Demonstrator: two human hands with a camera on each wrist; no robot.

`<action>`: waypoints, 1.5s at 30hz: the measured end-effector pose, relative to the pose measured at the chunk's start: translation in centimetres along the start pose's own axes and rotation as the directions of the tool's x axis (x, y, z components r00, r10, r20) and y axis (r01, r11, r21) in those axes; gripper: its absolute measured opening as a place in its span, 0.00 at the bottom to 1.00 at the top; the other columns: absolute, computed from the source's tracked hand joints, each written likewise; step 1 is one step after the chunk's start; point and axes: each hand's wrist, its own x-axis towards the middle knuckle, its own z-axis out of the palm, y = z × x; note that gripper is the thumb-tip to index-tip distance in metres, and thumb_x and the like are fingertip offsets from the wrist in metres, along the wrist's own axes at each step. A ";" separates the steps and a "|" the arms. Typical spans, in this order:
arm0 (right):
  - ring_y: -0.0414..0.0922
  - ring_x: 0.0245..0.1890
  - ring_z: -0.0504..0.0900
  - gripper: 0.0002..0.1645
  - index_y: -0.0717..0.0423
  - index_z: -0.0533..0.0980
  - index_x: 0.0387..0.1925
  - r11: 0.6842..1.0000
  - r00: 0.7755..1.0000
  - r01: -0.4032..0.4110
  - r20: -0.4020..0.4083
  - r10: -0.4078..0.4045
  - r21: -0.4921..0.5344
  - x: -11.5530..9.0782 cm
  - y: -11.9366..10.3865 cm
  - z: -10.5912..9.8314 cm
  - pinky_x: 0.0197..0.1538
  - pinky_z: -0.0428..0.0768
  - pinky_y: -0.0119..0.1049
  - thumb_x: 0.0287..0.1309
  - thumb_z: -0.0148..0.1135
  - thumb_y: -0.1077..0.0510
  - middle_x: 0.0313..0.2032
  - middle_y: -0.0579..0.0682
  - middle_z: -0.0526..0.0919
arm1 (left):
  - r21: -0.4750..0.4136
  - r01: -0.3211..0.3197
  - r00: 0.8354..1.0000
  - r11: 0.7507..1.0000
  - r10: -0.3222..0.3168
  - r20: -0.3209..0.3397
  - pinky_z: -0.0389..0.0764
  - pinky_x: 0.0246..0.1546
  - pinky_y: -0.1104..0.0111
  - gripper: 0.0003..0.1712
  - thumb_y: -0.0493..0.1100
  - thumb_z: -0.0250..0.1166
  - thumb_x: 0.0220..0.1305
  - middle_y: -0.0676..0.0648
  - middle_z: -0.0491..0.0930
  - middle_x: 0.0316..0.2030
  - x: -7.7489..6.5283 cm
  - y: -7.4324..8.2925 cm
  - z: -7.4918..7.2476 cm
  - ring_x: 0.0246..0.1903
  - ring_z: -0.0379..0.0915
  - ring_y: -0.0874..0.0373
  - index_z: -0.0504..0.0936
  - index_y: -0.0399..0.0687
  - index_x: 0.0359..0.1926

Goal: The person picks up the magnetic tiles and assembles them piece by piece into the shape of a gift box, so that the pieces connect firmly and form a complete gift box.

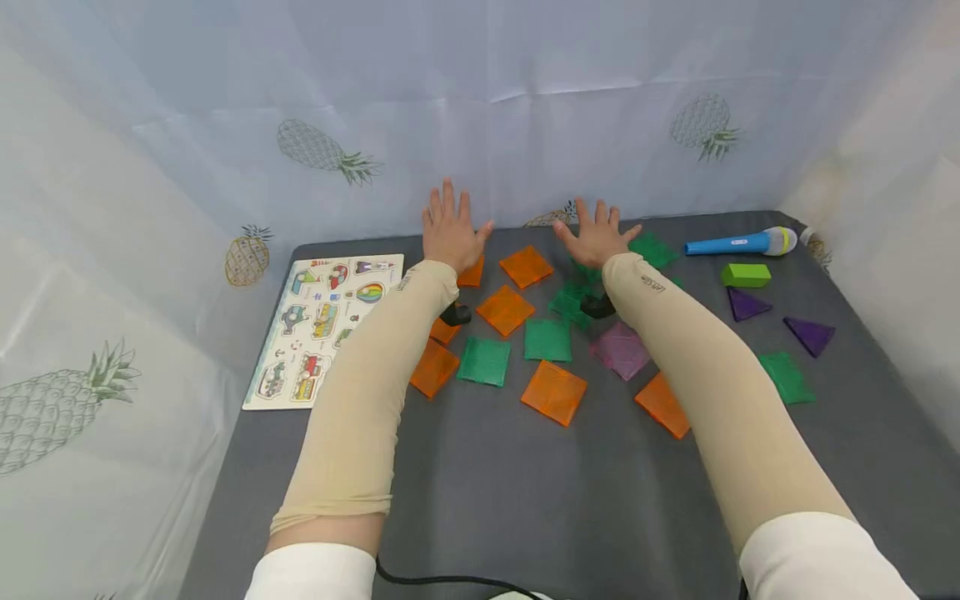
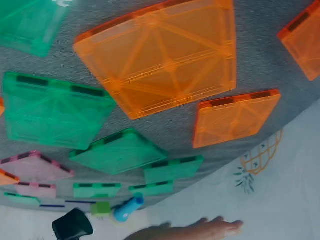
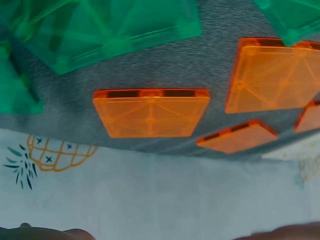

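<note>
My left hand [image 1: 452, 235] is spread with straight fingers at the table's far edge, holding nothing, just beyond an orange magnetic tile [image 1: 471, 273]. To its right, my right hand [image 1: 597, 236] also has its fingers spread and nothing in them, near several green magnetic tiles [image 1: 573, 302]. Between the forearms lie more square tiles, among them an orange tile [image 1: 506, 310], a green tile [image 1: 483, 362] and a pink-purple tile [image 1: 621, 349]. The left wrist view looks across a large orange tile [image 2: 170, 60]; an orange tile [image 3: 151, 114] lies flat in the right wrist view.
A sticker-like picture board [image 1: 300, 325] lies at the left of the grey table [image 1: 495, 500]. On the right are a blue toy microphone [image 1: 738, 242], a green block [image 1: 746, 275] and purple triangle tiles [image 1: 810, 335]. A pineapple-print curtain [image 1: 465, 83] hangs behind. A black cable [image 1: 450, 579] runs along the front.
</note>
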 end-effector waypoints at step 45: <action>0.44 0.56 0.64 0.37 0.46 0.66 0.62 0.701 0.677 0.713 0.254 -0.691 0.007 -21.8 0.2 8.4 0.55 0.73 0.38 0.53 0.63 0.40 0.61 0.46 0.69 | -0.214 -0.779 0.566 0.589 0.808 0.163 0.72 0.54 0.64 0.29 0.55 0.62 0.61 0.43 0.67 0.60 -20.7 0.0 6.2 0.54 0.61 0.50 0.73 0.49 0.60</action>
